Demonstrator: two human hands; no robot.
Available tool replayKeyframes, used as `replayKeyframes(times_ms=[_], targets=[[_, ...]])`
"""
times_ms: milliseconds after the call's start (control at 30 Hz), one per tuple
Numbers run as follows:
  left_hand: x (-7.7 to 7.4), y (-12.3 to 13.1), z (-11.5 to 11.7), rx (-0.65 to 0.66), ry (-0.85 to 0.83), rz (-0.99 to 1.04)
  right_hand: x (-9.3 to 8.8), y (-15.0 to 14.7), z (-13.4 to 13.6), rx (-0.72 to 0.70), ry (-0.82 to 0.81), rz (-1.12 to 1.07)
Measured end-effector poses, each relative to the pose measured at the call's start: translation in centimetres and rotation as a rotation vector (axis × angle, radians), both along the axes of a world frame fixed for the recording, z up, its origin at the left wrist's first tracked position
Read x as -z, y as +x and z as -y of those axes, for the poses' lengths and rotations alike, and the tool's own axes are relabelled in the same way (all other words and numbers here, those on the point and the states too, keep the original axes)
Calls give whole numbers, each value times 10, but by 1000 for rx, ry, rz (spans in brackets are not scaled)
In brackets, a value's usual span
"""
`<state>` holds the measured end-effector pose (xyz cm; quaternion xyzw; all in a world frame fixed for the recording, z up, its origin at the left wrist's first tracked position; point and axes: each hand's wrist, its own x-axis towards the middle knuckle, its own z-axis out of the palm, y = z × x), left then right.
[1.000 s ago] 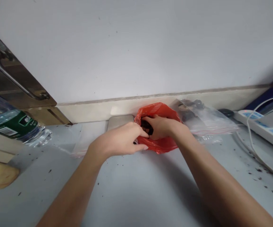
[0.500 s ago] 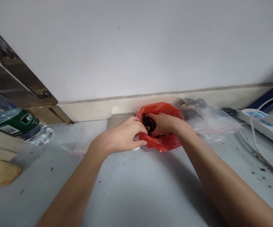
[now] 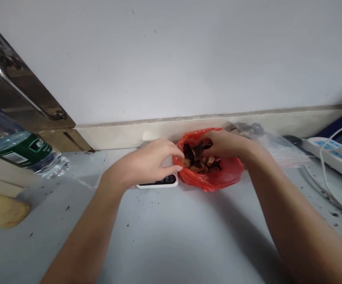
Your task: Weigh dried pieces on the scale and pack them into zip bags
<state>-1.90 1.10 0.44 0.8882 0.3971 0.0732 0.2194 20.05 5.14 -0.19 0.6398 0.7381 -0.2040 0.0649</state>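
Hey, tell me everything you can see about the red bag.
The red bag looks like thin, glossy, crinkled plastic. It sits open on the grey surface, near the wall, right of a white device. Brown, curled pieces lie inside. The right hand reaches into its mouth; the left hand is at its left rim.

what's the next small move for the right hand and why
Probably pinch a few dried-looking brown pieces with the right hand: it reaches among them inside the open red plastic bag, and the left hand is at the bag's left rim, well placed to steady it. Whether anything is gripped is unclear.
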Motion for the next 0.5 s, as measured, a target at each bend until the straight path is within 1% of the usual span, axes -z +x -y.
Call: replayKeyframes(times_ms=[133, 233, 333, 400, 433, 500], targets=[[-15, -20, 0, -110, -29, -70, -9, 8, 2, -65, 12, -90], [-24, -42, 0, -257, -46, -184, -16, 13, -1, -118, 55, -138], [-29, -61, 1, -405, -111, -325, -25, 15, -5, -167, 50, -142], [-31, -68, 2, -475, -174, -393, -29, 14, -8, -194, 33, -126], [-31, -70, 2, -494, -198, -409, -30, 13, -9, -202, 33, -114], [-31, -70, 4, -501, -210, -409, -28, 11, -12, -207, 89, -96]])
